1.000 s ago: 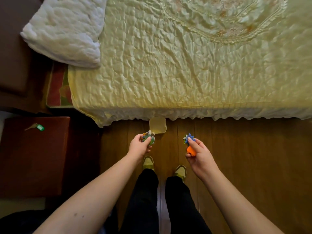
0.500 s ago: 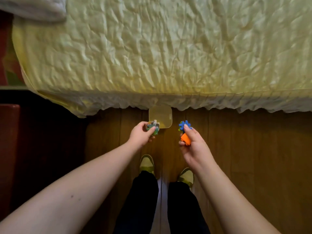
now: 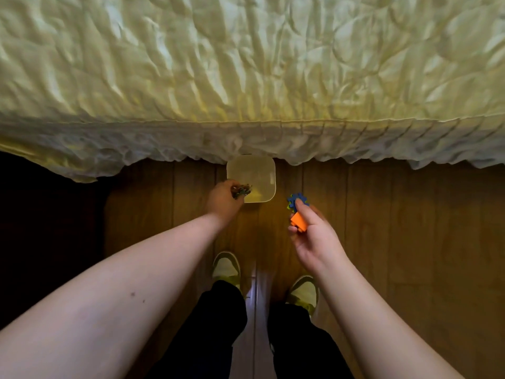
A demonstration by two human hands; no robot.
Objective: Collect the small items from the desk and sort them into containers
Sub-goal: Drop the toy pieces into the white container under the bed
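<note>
A pale square container [image 3: 262,170] stands on the wooden floor, partly tucked under the bed's edge. My left hand [image 3: 222,199] is over its near left corner, closed around a bunch of small multicoloured pieces [image 3: 241,190] that reach over the rim. My right hand [image 3: 311,233] hovers to the right of the container and nearer to me. It pinches a blue gear-shaped piece [image 3: 296,199] and an orange block [image 3: 298,222], with a bit of yellow-green showing behind the blue piece.
A bed with a crinkled pale-yellow cover [image 3: 246,77] fills the upper half of the view, its frill hanging to the floor. My two shoes [image 3: 226,266] stand on the wooden planks [image 3: 396,228] just below the hands. It is dark at the far left.
The view has dropped and come closer to the floor. My left hand has moved forward over the container's corner. My right hand has stayed beside it with its pieces.
</note>
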